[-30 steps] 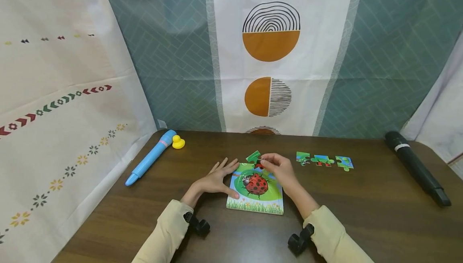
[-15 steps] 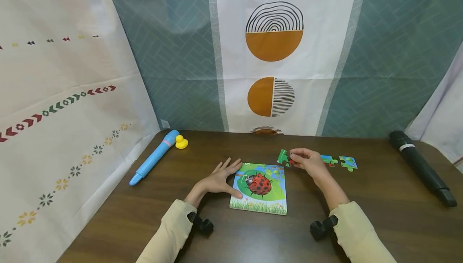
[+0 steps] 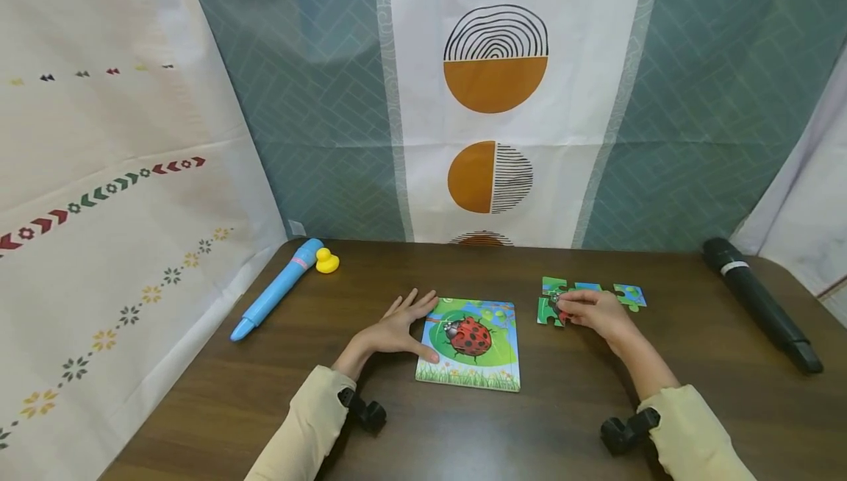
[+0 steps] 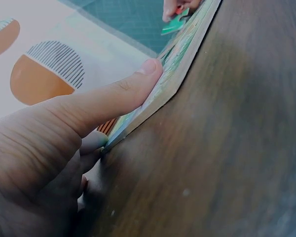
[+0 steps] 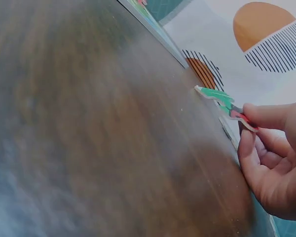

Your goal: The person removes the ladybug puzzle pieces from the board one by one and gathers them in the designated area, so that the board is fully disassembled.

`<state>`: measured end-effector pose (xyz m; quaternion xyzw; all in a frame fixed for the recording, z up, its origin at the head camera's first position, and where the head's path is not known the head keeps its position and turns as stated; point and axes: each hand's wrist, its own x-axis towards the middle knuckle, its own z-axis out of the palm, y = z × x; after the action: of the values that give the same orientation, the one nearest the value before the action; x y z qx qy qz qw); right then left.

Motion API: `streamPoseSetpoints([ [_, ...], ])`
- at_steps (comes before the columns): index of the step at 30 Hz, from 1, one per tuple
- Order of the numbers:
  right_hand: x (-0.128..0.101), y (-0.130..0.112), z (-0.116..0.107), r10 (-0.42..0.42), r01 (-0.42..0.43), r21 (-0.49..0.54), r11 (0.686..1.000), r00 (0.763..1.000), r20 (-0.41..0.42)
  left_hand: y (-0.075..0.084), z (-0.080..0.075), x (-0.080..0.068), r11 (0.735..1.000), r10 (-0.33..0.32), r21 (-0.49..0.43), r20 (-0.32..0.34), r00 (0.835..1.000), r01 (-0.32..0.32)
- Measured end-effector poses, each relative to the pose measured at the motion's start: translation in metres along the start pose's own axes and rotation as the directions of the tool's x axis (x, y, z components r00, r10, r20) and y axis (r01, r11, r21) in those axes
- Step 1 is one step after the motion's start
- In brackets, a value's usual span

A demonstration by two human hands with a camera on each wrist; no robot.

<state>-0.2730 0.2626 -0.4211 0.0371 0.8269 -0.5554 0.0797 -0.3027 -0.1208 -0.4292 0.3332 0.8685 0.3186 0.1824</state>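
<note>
A square ladybug puzzle board (image 3: 486,376) lies flat on the table (image 3: 397,429). At its left side my left hand (image 3: 392,332) rests with fingers spread. The left wrist view shows that thumb (image 4: 123,91) on the board's top, with fingertips touching its edge. Further right, my right hand (image 3: 598,313) pinches a green and red jigsaw piece (image 3: 545,310) between thumb and fingers. In the right wrist view the held piece (image 5: 214,94) is tilted. Just behind it lie several loose jigsaw pieces, one at the left (image 3: 553,284) and one at the right (image 3: 630,294); my fingers partly cover another.
A blue pen-shaped stick (image 3: 278,290) and a yellow rubber duck (image 3: 327,260) sit at the back left. A black microphone (image 3: 761,304) lies at the right edge. A patterned curtain (image 3: 331,135) hangs behind the table.
My right hand has carried the jigsaw piece from above the board's top edge rightward to the loose pieces, and lower. The left hand stays at the board.
</note>
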Motion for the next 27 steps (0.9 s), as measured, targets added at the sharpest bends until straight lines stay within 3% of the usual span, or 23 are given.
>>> streamPoseSetpoints([
  [5,0.001,0.001,-0.002,-0.078,0.074,-0.176,0.982,0.997,-0.012,0.001,-0.001,0.002,1.000,-0.009,-0.003,-0.014,1.000,0.009],
  [8,0.000,0.002,-0.005,-0.088,0.080,-0.226,0.971,0.996,-0.025,0.002,-0.001,0.002,1.000,-0.014,0.003,-0.016,1.000,0.014],
  [15,-0.002,0.010,-0.007,-0.059,0.040,-0.242,0.970,0.996,-0.070,0.001,0.002,0.002,1.000,-0.009,-0.002,-0.003,1.000,0.009],
  [27,-0.001,0.015,0.001,-0.115,0.073,-0.281,0.957,0.984,-0.137,-0.001,0.003,0.000,1.000,-0.002,-0.012,-0.011,1.000,0.002],
])
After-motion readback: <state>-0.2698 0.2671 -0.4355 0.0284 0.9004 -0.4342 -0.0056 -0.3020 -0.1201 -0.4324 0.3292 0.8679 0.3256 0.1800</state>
